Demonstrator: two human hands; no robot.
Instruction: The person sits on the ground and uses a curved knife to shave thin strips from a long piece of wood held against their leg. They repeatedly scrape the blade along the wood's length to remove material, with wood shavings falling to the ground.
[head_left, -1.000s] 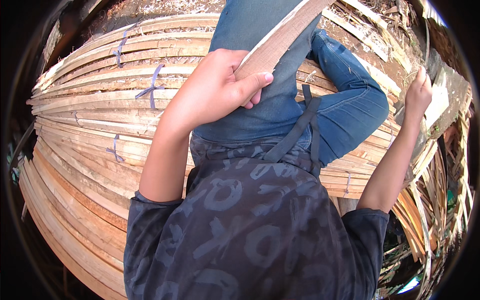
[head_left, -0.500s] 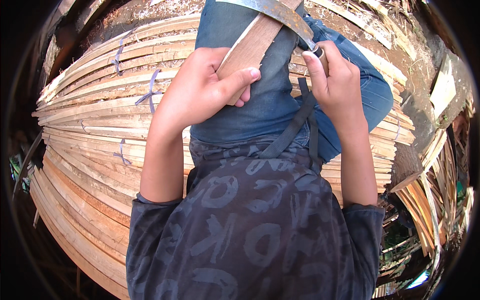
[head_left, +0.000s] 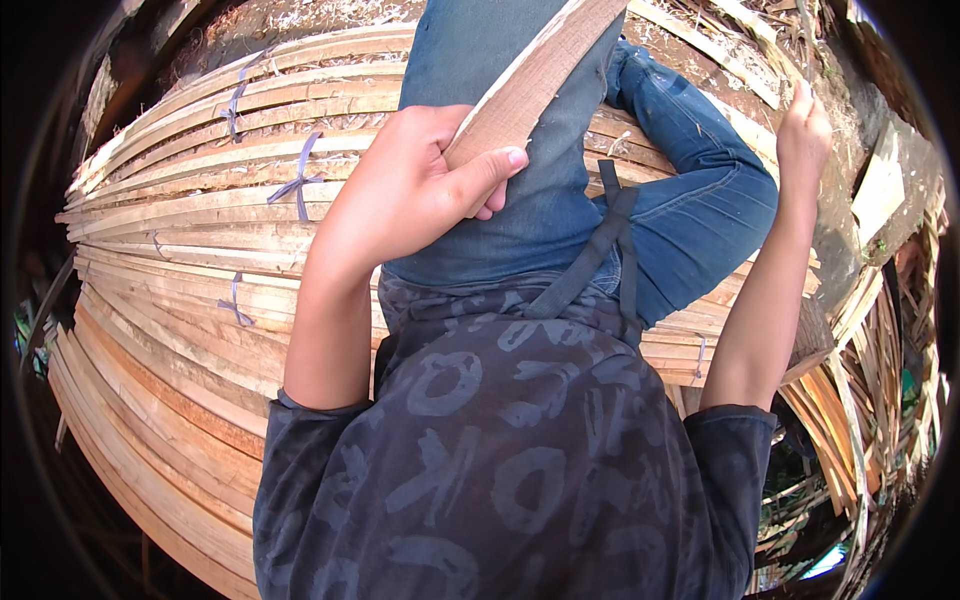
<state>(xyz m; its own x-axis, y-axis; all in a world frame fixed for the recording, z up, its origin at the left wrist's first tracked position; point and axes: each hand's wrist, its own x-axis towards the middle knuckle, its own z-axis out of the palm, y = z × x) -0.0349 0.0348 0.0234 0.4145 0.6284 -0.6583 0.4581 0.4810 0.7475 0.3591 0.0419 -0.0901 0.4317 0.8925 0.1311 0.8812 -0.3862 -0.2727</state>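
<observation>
My left hand (head_left: 425,185) is closed round the near end of a flat wooden slat (head_left: 530,90), thumb on top. The slat slants up over my left thigh and runs out at the top edge. Out to the far right, my right hand (head_left: 803,140) is closed on the handle of a curved knife (head_left: 807,45), well apart from the slat. From here the knife shows only as a thin edge above my fingers, and its handle is mostly hidden in my grip.
Bundles of long wooden slats (head_left: 180,320) lie beneath me, tied with purple strips (head_left: 298,180). Shavings and offcuts (head_left: 700,50) litter the ground ahead. A cut log end (head_left: 808,345) and a heap of thin strips (head_left: 840,430) are at the right. A dark strap (head_left: 585,260) hangs at my waist.
My right hand has swung away to the right with the curved knife, off the slat. My left hand keeps hold of the slat, nearly in the same place.
</observation>
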